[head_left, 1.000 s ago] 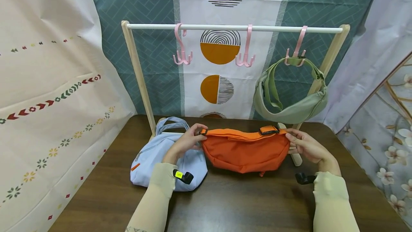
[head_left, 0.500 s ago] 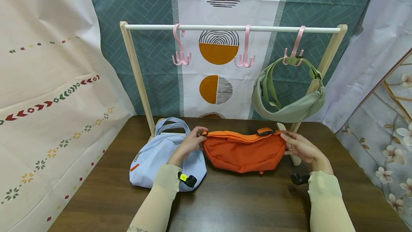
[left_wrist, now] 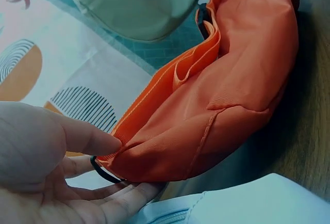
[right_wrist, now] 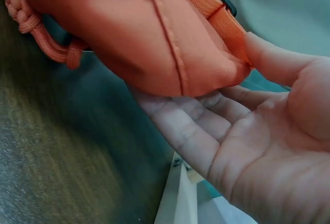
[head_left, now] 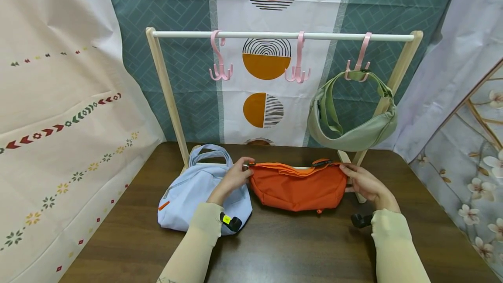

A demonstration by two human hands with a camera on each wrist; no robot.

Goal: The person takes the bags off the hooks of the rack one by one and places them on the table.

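Between both hands is an orange belt bag point(head_left: 296, 189), its strap and black buckle along the top edge. My left hand point(head_left: 234, 177) pinches its left end; in the left wrist view the thumb lies on the strap near a black ring point(left_wrist: 105, 172), fingers behind. At the other end my right hand point(head_left: 365, 182) holds the corner, thumb on the strap and fingers behind the fabric point(right_wrist: 139, 33). A light blue handbag point(head_left: 188, 200) lies on the table under and beside my left forearm. From the rack's right hook hangs a green belt bag point(head_left: 353, 136).
A rack with a white rail point(head_left: 259, 35) and wooden legs stands at the back of the brown table point(head_left: 291, 248). Two pink hooks, the left hook point(head_left: 221, 67) and the middle hook point(head_left: 298, 67), hang from the rail with nothing on them. Patterned cloths surround the table.
My right hand has come slightly left, toward the left hand. The orange bag's top edge has dipped and sags more between the hands, and its buckle sits lower.
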